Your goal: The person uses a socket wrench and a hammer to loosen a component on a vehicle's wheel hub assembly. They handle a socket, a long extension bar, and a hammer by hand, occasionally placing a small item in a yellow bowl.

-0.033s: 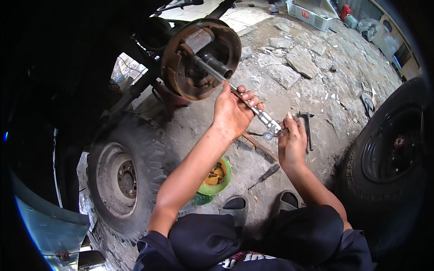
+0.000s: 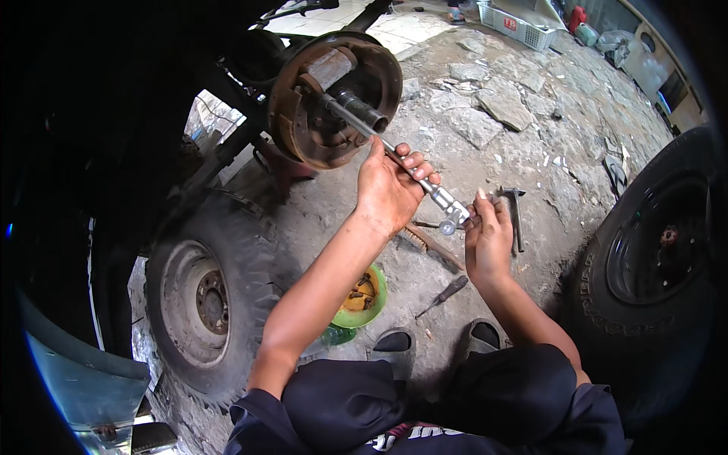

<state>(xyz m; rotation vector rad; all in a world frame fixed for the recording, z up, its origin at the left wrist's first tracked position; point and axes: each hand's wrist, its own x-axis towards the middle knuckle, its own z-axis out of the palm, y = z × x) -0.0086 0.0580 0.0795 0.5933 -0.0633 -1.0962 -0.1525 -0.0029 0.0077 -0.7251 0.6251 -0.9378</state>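
A long silver socket wrench point(image 2: 443, 199) slants from the rusty brake assembly point(image 2: 287, 114) toward me, its far end against the assembly beside the dark hub spindle point(image 2: 362, 109). My left hand point(image 2: 394, 182) is closed around its shaft, thumb laid along the bar. At the near end, where a shiny swivel head shows, the curled fingers of my right hand point(image 2: 487, 239) grip the wrench; part of it is hidden behind them. Below lie a wooden-handled wire brush point(image 2: 436, 246) and a screwdriver point(image 2: 444, 296). A hammer point(image 2: 517, 220) rests just right of my right hand.
A green bowl point(image 2: 381, 292) with bolts in yellowish liquid stands under my left forearm. One tyre point(image 2: 250, 280) is at left, another point(image 2: 588, 303) at right. Flat stones point(image 2: 503, 110) make the ground uneven. A white crate point(image 2: 531, 34) sits far back.
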